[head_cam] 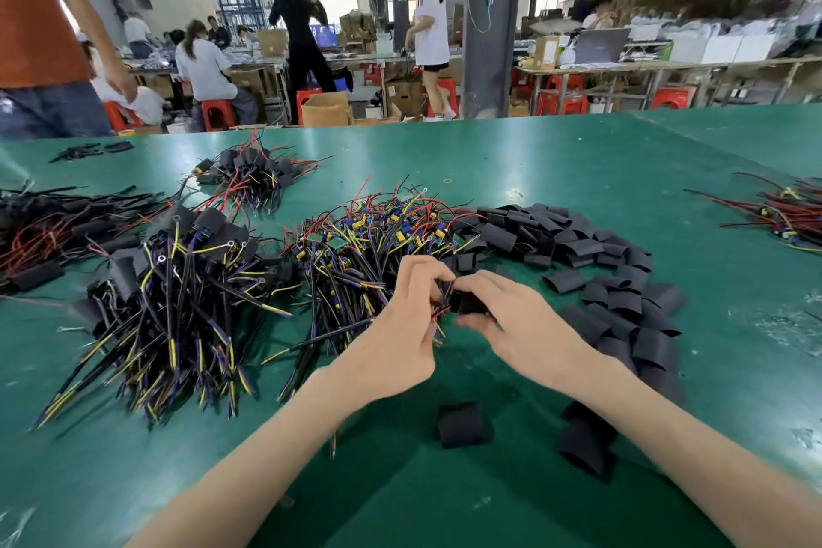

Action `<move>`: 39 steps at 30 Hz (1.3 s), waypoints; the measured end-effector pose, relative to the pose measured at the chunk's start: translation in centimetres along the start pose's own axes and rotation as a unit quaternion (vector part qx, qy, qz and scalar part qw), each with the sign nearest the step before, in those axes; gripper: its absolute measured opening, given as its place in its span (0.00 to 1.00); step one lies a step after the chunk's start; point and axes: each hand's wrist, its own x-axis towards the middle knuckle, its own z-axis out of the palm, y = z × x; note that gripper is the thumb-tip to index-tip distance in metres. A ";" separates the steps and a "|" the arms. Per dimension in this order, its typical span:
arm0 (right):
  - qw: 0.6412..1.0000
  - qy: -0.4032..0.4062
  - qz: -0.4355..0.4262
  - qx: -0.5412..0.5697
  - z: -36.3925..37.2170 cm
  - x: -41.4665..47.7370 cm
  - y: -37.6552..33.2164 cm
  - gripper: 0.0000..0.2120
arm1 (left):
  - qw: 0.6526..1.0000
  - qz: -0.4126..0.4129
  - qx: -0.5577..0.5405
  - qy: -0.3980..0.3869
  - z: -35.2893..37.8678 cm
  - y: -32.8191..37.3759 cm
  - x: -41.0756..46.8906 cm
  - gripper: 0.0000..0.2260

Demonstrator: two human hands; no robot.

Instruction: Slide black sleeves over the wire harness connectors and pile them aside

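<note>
Black sleeve point(468, 303) is being pinched in the grip of the right hand point(516, 325), above the desk point(578, 174). It is sitting just right of the wire harness point(438, 315) end, which the left hand point(400, 316) is gripping. Its opening seems to be facing left.

Green table point(578, 156), sleeved wire harnesses point(178, 280) heaped near left, bare wire harnesses point(369, 231) piled at centre, loose black sleeves point(578, 245) spread to the right, single sleeve point(465, 425) lying nearest, far-left wire bundle point(253, 174), far-right wire bundle point(783, 214)
</note>
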 end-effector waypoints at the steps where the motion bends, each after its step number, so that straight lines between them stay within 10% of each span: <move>1: 1.000 -0.011 0.003 -0.003 0.2 0.0 0.1 0.16 | 1.000 -0.016 -0.014 -0.007 -0.1 0.0 0.1 0.32; 8: 0.998 0.002 0.062 0.022 -0.6 0.1 1.0 0.15 | 0.978 -0.056 0.183 -0.080 -2.6 -2.7 0.0 0.15; 14: 0.999 0.012 0.045 -0.014 -1.2 0.1 1.4 0.16 | 0.991 -0.099 0.067 -0.059 -2.6 -2.6 0.2 0.07; 20: 0.989 0.003 0.009 -0.147 -0.9 0.1 1.4 0.17 | 0.995 -0.094 0.021 -0.037 -1.4 -2.1 0.3 0.06; 39: 0.999 -0.038 -0.002 0.033 -1.0 0.1 0.7 0.16 | 0.987 -0.005 0.153 -0.051 -1.2 -1.1 0.1 0.11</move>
